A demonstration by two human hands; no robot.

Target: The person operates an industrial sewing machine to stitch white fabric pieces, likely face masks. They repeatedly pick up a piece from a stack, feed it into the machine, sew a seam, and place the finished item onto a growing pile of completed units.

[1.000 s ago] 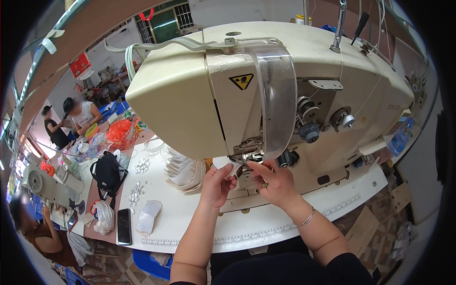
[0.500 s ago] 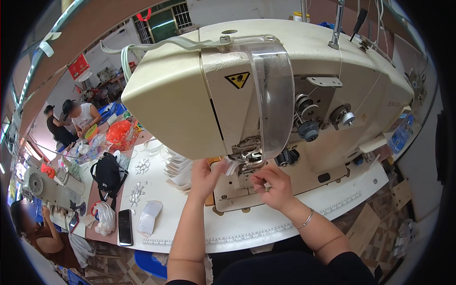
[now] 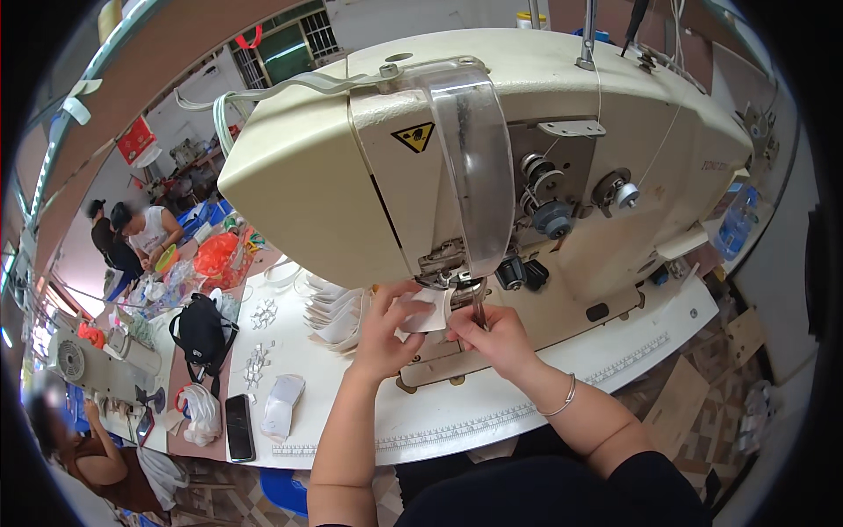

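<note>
Head view shows your left hand (image 3: 384,329) pinching a small white fabric piece (image 3: 425,312) under the needle area of the cream sewing machine (image 3: 492,149). Your right hand (image 3: 496,338) closes its fingers on the same piece from the other side, just below the presser foot. A stack of white pieces (image 3: 338,316) lies on the table (image 3: 492,408) to the left.

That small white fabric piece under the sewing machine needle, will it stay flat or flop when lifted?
The white fabric piece looks thin and probably floppy: both hands pinch it, left hand and right hand. Likely very light. Similar pieces lie curled nearby.
</note>
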